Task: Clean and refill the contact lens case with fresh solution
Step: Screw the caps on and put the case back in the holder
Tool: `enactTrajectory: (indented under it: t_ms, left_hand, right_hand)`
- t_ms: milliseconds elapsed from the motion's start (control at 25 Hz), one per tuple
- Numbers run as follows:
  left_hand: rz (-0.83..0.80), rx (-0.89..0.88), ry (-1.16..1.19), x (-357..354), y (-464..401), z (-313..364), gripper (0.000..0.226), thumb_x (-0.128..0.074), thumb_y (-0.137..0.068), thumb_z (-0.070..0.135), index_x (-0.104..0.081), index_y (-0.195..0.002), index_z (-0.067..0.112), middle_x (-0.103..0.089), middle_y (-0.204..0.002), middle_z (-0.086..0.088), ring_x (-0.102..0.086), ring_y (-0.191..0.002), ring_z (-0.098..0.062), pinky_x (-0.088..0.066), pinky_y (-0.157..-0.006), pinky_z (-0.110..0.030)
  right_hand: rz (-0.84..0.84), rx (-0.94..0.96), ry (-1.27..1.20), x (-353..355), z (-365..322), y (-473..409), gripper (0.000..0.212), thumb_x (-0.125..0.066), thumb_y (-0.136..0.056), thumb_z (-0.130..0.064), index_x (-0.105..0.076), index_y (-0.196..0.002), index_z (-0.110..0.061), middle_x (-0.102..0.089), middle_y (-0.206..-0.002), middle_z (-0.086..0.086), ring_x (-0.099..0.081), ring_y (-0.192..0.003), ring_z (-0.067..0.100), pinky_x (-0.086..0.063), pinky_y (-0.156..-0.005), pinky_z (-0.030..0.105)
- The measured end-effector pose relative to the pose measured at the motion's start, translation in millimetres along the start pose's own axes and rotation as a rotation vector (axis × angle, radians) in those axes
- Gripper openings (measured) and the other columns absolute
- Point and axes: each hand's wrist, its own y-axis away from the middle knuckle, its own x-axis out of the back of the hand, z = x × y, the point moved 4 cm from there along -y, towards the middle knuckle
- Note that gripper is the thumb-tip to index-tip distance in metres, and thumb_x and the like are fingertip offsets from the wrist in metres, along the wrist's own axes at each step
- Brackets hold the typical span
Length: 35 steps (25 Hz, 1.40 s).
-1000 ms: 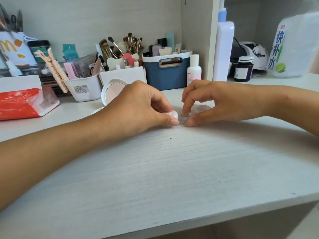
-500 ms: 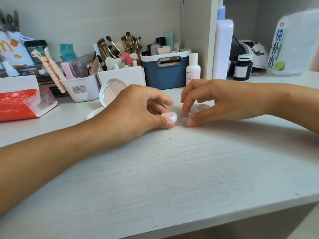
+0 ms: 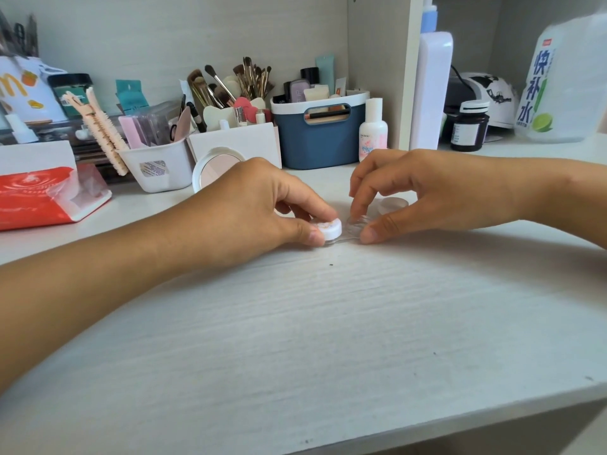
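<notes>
A pale wood-grain bench [image 3: 328, 323] is seen from above and in front, with both forearms reaching in over it. At its middle the contact lens case [image 3: 345, 229] is laid flat, its long axis running left to right across the view, one well toward each hand.

The left hand [image 3: 259, 208] is curled over the left well, and the white cap [image 3: 331, 227] on that well is pinched between thumb and fingertips. The right hand [image 3: 423, 195] is arched over the right well, whose clear rim is held between the thumb in front and the index finger behind; this well is uncovered. A second white cap [image 3: 392, 205] is seen lying on the bench under the right palm, just behind the case.

Compared with a second ago, the left fingers have been drawn back, so that the top of the white cap, then almost hidden under them, is now exposed. The case and the right hand are found in much the same place as before.

A small white bottle [image 3: 372, 131] is stood well behind, beside a blue caddy [image 3: 318, 139].
</notes>
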Motion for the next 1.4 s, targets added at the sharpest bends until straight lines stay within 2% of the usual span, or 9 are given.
enactTrajectory:
  t_ms: [240,360,520,680,800,880,960,1280,1400]
  left_hand:
    - [0.137,0.008,-0.022,-3.0,2.1,-0.1,0.016,-0.08,-0.06,0.034,-0.076,-0.074,0.028,-0.069,-0.065,0.017,-0.056,-0.062,0.008,-0.041,-0.059,-0.004]
    - [0.117,0.023,0.005,-3.7,2.7,-0.5,0.019,-0.08,-0.062,0.03,-0.074,-0.08,0.03,-0.07,-0.075,0.023,-0.059,-0.067,0.009,-0.045,-0.064,-0.005]
    - [-0.063,0.067,0.241,-2.5,3.8,-5.1,0.056,-0.077,-0.066,0.008,-0.058,-0.115,0.028,-0.073,-0.092,0.014,-0.067,-0.081,0.003,-0.049,-0.076,-0.007]
    - [-0.199,0.122,0.432,-4.9,9.3,-4.2,0.084,-0.076,-0.051,0.013,-0.047,-0.127,0.033,-0.067,-0.115,0.005,-0.066,-0.097,-0.001,-0.052,-0.08,-0.014]
    - [-0.078,0.074,0.302,-6.0,9.2,-2.6,0.079,-0.084,-0.046,0.03,-0.051,-0.117,0.036,-0.064,-0.113,0.007,-0.064,-0.094,0.003,-0.051,-0.08,-0.012]
    - [0.016,0.04,0.143,-4.4,9.8,-0.6,0.07,-0.085,-0.041,0.04,-0.057,-0.105,0.032,-0.067,-0.095,0.007,-0.062,-0.078,0.004,-0.05,-0.07,-0.009]
    - [0.036,0.032,0.152,-3.6,10.9,0.7,0.059,-0.081,-0.043,0.033,-0.061,-0.098,0.026,-0.069,-0.083,0.002,-0.059,-0.065,0.003,-0.05,-0.063,-0.012]
    - [-0.069,0.039,0.455,-3.2,13.8,-9.9,0.054,-0.076,-0.048,0.007,-0.058,-0.098,0.017,-0.073,-0.094,-0.003,-0.07,-0.081,-0.011,-0.054,-0.072,-0.018]
    - [-0.115,0.058,0.366,-0.2,15.8,-10.2,0.066,-0.091,-0.047,0.026,-0.057,-0.104,0.031,-0.07,-0.1,0.007,-0.066,-0.092,-0.003,-0.052,-0.077,-0.014]
  right_hand:
    - [0.005,0.017,-0.007,-0.1,-1.4,0.5,0.038,-0.06,-0.056,-0.058,-0.068,-0.085,-0.035,-0.051,-0.108,-0.016,-0.048,-0.103,-0.006,-0.028,-0.085,-0.004]
    - [-0.005,0.014,-0.025,-0.1,-1.7,0.9,0.039,-0.061,-0.054,-0.059,-0.069,-0.084,-0.035,-0.051,-0.108,-0.016,-0.048,-0.104,-0.006,-0.03,-0.087,-0.002]
    - [-0.012,0.013,-0.034,-0.4,-4.4,2.0,0.036,-0.063,-0.055,-0.057,-0.069,-0.083,-0.036,-0.051,-0.107,-0.017,-0.048,-0.103,-0.009,-0.028,-0.085,-0.004]
    - [-0.013,0.018,-0.031,-2.9,-8.2,3.2,0.034,-0.064,-0.055,-0.057,-0.069,-0.082,-0.039,-0.05,-0.109,-0.017,-0.047,-0.105,-0.005,-0.031,-0.093,0.004]
    - [-0.003,0.026,-0.003,-3.6,-9.8,3.7,0.039,-0.062,-0.054,-0.062,-0.069,-0.085,-0.038,-0.049,-0.109,-0.019,-0.047,-0.109,0.003,-0.036,-0.1,0.023]
    - [-0.002,0.026,0.002,-4.0,-10.9,3.6,0.042,-0.062,-0.053,-0.063,-0.068,-0.085,-0.038,-0.049,-0.108,-0.02,-0.047,-0.11,0.006,-0.037,-0.101,0.028]
    - [-0.006,0.031,-0.002,-4.9,-11.2,3.5,0.041,-0.062,-0.054,-0.063,-0.068,-0.085,-0.037,-0.049,-0.107,-0.02,-0.047,-0.11,0.006,-0.037,-0.101,0.029]
    - [-0.016,0.028,0.002,-5.4,-12.7,4.1,0.04,-0.062,-0.055,-0.061,-0.068,-0.086,-0.035,-0.049,-0.107,-0.02,-0.046,-0.11,0.009,-0.036,-0.101,0.03]
    - [-0.016,0.023,-0.01,-5.2,-12.6,4.8,0.039,-0.063,-0.056,-0.058,-0.069,-0.086,-0.034,-0.049,-0.11,-0.018,-0.047,-0.109,0.005,-0.037,-0.101,0.029]
